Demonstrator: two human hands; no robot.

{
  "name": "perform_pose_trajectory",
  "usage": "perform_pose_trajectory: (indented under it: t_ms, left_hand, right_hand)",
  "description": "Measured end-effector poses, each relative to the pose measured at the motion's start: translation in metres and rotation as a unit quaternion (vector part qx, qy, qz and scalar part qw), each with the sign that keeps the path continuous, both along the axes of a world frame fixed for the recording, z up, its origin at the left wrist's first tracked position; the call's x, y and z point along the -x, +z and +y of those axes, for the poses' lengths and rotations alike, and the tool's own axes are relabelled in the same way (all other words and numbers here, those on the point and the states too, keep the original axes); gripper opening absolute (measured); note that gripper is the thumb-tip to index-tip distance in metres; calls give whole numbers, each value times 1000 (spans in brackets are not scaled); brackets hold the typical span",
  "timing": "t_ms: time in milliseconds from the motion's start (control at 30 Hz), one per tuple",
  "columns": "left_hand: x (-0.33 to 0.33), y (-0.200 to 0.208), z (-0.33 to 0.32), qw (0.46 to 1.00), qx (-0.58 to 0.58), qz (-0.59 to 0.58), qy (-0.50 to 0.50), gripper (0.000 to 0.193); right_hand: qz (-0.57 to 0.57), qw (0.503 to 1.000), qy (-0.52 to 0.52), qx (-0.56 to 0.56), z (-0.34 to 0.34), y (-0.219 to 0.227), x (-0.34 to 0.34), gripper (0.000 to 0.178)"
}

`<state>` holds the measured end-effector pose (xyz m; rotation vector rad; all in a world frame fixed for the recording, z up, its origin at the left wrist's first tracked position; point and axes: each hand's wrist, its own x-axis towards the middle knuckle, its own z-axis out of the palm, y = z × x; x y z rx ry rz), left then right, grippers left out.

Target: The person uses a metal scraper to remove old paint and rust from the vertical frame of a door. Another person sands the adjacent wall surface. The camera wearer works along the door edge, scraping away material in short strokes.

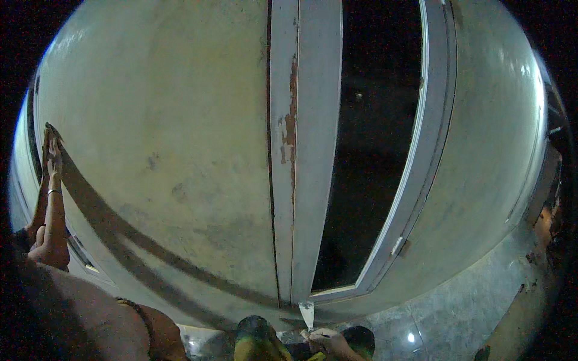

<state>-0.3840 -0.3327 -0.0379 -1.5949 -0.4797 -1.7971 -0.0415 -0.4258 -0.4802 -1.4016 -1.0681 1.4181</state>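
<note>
A stained, yellowish-green plastered wall (180,114) rises ahead of the hands. Far to their left, a co-worker's raised hands (53,155) lie close together against it. Above the person's hands runs a grey-painted upright frame (318,120), its paint peeled to brown. Below it, a pale metal scraper with a flared flat blade (307,314) points up from the right hand (330,342), whose fingers are closed round its lower end; the left hand's state I cannot tell. Shiny grey floor tiles (442,313) spread to their right.
</note>
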Motion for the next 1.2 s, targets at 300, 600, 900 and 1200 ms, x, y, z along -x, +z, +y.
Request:
perform_pose_trajectory:
  t_ms: [300, 600, 900, 1200]
  left_hand:
    - [50, -21, 33, 986, 77, -21, 147, 42]
    - [51, -23, 45, 979, 116, 2, 169, 44]
    - [44, -38, 43, 970, 149, 9, 190, 48]
    - [45, -45, 33, 971, 135, -8, 198, 51]
  right_hand:
    - [-23, 981, -83, 176, -11, 28, 13, 24]
    - [55, 990, -91, 95, 11, 7, 6, 20]
    - [167, 970, -118, 129, 33, 15, 29, 18]
    - [209, 963, -121, 118, 17, 43, 52, 23]
